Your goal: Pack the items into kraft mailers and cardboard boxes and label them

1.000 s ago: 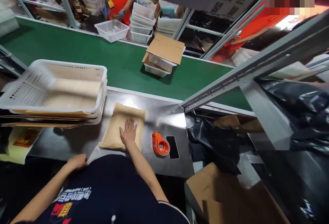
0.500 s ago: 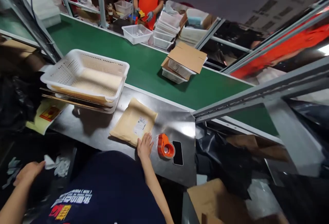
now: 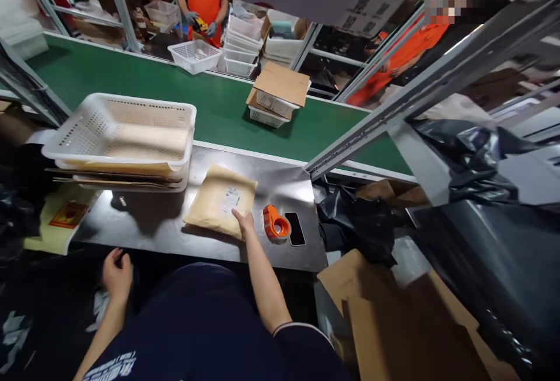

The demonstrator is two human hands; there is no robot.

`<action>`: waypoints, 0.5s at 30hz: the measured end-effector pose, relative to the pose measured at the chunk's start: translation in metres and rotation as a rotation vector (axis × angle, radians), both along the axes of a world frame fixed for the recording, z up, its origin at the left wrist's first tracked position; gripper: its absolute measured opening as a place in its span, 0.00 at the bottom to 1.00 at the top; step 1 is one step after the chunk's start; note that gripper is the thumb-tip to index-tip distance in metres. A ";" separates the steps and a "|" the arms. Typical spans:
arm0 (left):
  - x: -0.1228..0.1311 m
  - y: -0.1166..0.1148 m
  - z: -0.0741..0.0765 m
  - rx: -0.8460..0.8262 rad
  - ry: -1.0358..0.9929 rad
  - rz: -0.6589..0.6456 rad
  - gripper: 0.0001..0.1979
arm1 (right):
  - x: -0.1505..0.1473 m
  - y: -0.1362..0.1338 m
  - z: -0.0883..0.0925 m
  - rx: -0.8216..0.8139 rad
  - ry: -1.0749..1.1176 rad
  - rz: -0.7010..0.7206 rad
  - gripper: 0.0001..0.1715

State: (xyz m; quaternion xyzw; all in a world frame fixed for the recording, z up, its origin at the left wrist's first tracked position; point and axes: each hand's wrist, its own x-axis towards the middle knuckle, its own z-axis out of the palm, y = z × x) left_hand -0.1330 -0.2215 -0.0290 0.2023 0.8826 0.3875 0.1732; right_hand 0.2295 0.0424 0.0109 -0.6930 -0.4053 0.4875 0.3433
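A tan padded envelope (image 3: 216,200) with a white label lies on the steel worktable (image 3: 144,226). My right hand (image 3: 244,223) rests on its near right corner, fingers on the edge; whether it grips the envelope is unclear. My left hand (image 3: 116,269) hangs below the table's front edge, fingers curled, with nothing visible in it. An orange tape dispenser (image 3: 275,224) and a black phone (image 3: 294,229) lie just right of my right hand.
Stacked white perforated baskets (image 3: 118,136) sit on flat cardboard at the table's left. A green conveyor (image 3: 210,107) behind carries a basket under a cardboard box (image 3: 275,92). People in orange work beyond. Black bags and cardboard boxes (image 3: 394,317) fill the right.
My right hand slid from the envelope's middle to its near right corner, uncovering the label. My left hand dropped below the table edge, swung left, then came back toward my body.
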 end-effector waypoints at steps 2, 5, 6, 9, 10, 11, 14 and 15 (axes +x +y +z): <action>0.026 0.053 0.020 0.120 -0.319 -0.174 0.31 | 0.005 -0.020 0.003 0.010 0.114 -0.026 0.27; 0.052 0.127 0.055 0.138 -0.907 -0.393 0.38 | 0.010 -0.055 0.013 0.075 0.205 -0.079 0.40; 0.058 0.146 0.067 0.125 -1.056 -0.468 0.41 | 0.011 -0.067 0.017 0.110 0.223 -0.085 0.45; 0.075 0.181 0.095 0.028 -1.226 -0.693 0.47 | 0.016 -0.100 0.036 0.202 0.257 -0.063 0.55; 0.082 0.186 0.103 -0.003 -1.226 -0.758 0.47 | 0.019 -0.108 0.044 0.222 0.262 -0.046 0.56; 0.090 0.187 0.111 -0.021 -1.221 -0.801 0.45 | 0.023 -0.115 0.054 0.236 0.264 -0.028 0.57; 0.112 0.177 0.141 0.087 -1.203 -0.883 0.36 | 0.042 -0.126 0.086 0.258 0.265 0.042 0.56; 0.116 0.170 0.155 0.169 -1.179 -0.906 0.32 | 0.050 -0.127 0.097 0.255 0.260 0.073 0.55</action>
